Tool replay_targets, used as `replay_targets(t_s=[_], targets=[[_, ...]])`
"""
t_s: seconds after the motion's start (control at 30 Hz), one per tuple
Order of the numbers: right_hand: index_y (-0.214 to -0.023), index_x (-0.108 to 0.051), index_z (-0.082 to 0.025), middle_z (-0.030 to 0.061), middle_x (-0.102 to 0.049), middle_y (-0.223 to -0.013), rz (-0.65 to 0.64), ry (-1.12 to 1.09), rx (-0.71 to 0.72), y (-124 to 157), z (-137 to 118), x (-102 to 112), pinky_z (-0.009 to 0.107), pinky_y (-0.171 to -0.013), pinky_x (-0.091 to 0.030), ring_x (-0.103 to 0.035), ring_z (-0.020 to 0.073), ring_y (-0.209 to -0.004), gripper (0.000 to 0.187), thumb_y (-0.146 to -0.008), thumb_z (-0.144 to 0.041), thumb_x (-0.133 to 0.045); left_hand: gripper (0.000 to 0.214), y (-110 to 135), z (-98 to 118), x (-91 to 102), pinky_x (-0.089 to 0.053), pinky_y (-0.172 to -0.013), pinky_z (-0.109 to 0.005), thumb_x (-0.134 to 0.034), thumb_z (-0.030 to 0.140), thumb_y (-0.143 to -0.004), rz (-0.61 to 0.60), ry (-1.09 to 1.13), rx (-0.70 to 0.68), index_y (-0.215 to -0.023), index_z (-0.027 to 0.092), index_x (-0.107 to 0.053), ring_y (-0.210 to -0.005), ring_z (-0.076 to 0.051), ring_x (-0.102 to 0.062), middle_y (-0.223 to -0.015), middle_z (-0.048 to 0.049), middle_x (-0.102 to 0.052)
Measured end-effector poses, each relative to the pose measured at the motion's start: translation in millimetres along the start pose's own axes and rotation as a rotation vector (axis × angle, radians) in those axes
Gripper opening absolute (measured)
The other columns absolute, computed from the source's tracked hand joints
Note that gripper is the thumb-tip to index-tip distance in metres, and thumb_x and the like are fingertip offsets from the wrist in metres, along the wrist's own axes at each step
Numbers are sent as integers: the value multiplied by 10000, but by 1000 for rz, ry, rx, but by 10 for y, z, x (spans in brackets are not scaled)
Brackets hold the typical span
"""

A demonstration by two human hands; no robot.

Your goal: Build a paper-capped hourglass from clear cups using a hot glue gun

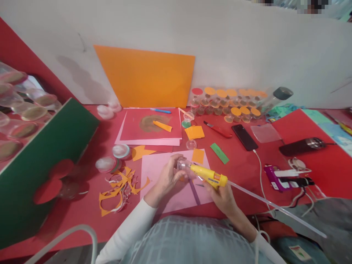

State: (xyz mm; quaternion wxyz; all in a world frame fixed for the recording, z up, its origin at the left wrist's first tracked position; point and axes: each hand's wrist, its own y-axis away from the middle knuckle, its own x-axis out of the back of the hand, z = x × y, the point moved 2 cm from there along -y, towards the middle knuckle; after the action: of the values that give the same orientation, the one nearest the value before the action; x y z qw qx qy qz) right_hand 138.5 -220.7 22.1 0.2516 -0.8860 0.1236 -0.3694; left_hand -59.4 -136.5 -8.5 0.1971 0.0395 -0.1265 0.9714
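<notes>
My right hand (221,195) grips a yellow glue gun (209,175) with a long clear glue stick (275,207) sticking out behind it. The nozzle points left at a small clear plastic cup (182,164), which my left hand (169,177) holds with closed fingers. Both hands hover over a pink paper sheet (162,165) on the red table. A small orange square (198,156) lies on that sheet just beyond the cup.
Orange paper scraps (118,187) lie left of the sheet, with clear lids (106,164) nearby. A large orange sheet (148,77) leans on the wall. Rows of small capped cups (228,102), a red cutter (220,130), a phone (244,136), a green board (41,161) stand around.
</notes>
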Motion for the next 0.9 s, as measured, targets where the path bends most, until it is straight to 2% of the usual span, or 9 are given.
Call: replay_targets(t_s=[0.1, 0.27, 0.37, 0.5, 0.6, 0.7, 0.83, 0.9], targets=[[-876, -671, -190, 81, -736, -652, 42, 24, 49, 31, 7, -28, 250, -567, -613, -745, 214, -621, 294, -995, -431, -553, 639, -9, 33, 1, -526, -887, -383, -442, 734, -913, 3, -44, 42, -1265, 202, -490, -995, -248, -679, -1107, -117, -691], [-1044, -696, -177, 137, -781, -867, -170, -43, -76, 62, 67, -56, 334, -713, -648, -777, 271, -811, 253, -976, -380, -562, 591, -35, 97, 24, -541, -735, -326, -351, 714, -953, -2, -124, 65, -1155, 197, -552, -726, -186, -657, -868, -52, -699], [-1060, -696, -191, 128, -777, -853, -269, -94, -160, 54, 53, -54, 343, -738, -647, -770, 270, -803, 254, -971, -381, -555, 546, -48, 128, 35, -540, -664, -308, -297, 654, -993, -3, -130, 42, -1095, 195, -575, -614, -170, -619, -738, -27, -663], [-1025, -699, -201, 111, -773, -825, -292, -148, -190, 47, 24, -55, 329, -737, -644, -761, 249, -758, 244, -972, -382, -544, 459, -50, 152, 42, -546, -633, -304, -281, 514, -1034, 8, -165, -17, -998, 198, -611, -573, -165, -606, -703, -38, -647], [-1031, -701, -191, 117, -766, -790, -286, -122, -190, 54, 34, -64, 344, -721, -643, -755, 261, -756, 266, -965, -407, -560, 393, -42, 143, 41, -562, -661, -307, -321, 445, -1038, 3, -154, 8, -1041, 188, -618, -635, -172, -659, -792, -70, -710], [-970, -701, -185, 115, -757, -753, -238, -112, -182, 50, 39, -69, 345, -700, -639, -753, 265, -749, 307, -973, -447, -542, 416, -34, 119, 50, -580, -779, -353, -397, 499, -1018, -3, -135, 62, -1192, 176, -593, -852, -217, -721, -1022, -125, -753], [-806, -681, -209, 43, -678, -575, -149, -99, -193, 23, 15, -47, 300, -613, -616, -700, 218, -579, 367, -973, -499, -530, 570, -32, 112, 67, -524, -982, -450, -509, 605, -951, -9, -135, 6, -1328, 181, -563, -1140, -291, -658, -1271, -169, -675], [-735, -652, -217, 21, -640, -524, -143, -88, -209, 10, 3, -31, 267, -550, -587, -673, 198, -528, 387, -969, -504, -541, 614, -31, 116, 61, -520, -987, -447, -537, 586, -947, -38, -99, -9, -1409, 183, -510, -1179, -300, -638, -1311, -177, -648]])
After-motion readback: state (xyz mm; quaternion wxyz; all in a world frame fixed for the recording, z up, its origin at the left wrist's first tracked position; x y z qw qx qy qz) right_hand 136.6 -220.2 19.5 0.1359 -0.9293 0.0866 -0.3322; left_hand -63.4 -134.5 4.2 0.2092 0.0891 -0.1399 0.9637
